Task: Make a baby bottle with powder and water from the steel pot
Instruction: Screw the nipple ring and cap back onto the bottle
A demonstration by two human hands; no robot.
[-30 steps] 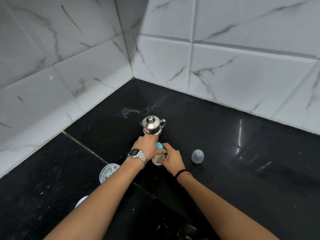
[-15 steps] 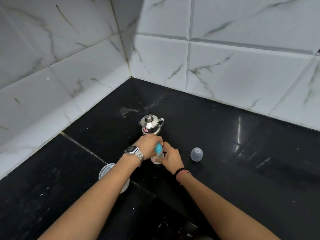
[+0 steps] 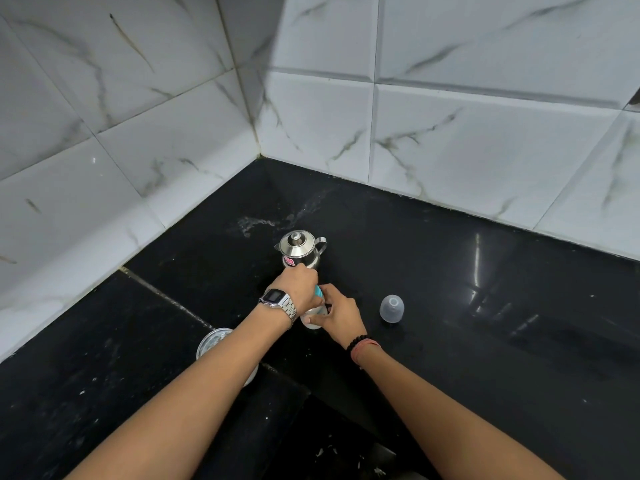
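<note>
Two bare hands meet over one small baby bottle (image 3: 313,320) standing on a black stone counter (image 3: 485,341). The left hand (image 3: 300,285) curls down over the bottle's top, fingers wrapped round its blue collar (image 3: 318,292); the fingertips themselves are hidden under the knuckles. The right hand (image 3: 337,313) curls round the clear body from the side, covering most of it, so only a pale base shows and its contents cannot be made out.

Just behind the hands stands one lidded steel pot (image 3: 300,249), its lower edge cut off by the left hand. One clear dome cap (image 3: 391,307) sits apart to the right. One round container (image 3: 216,344) (partly hidden beneath the left forearm) lies nearer the viewer. The left wrist wears a metal watch (image 3: 277,301); the right wrist wears a bead bracelet (image 3: 360,342).
</note>
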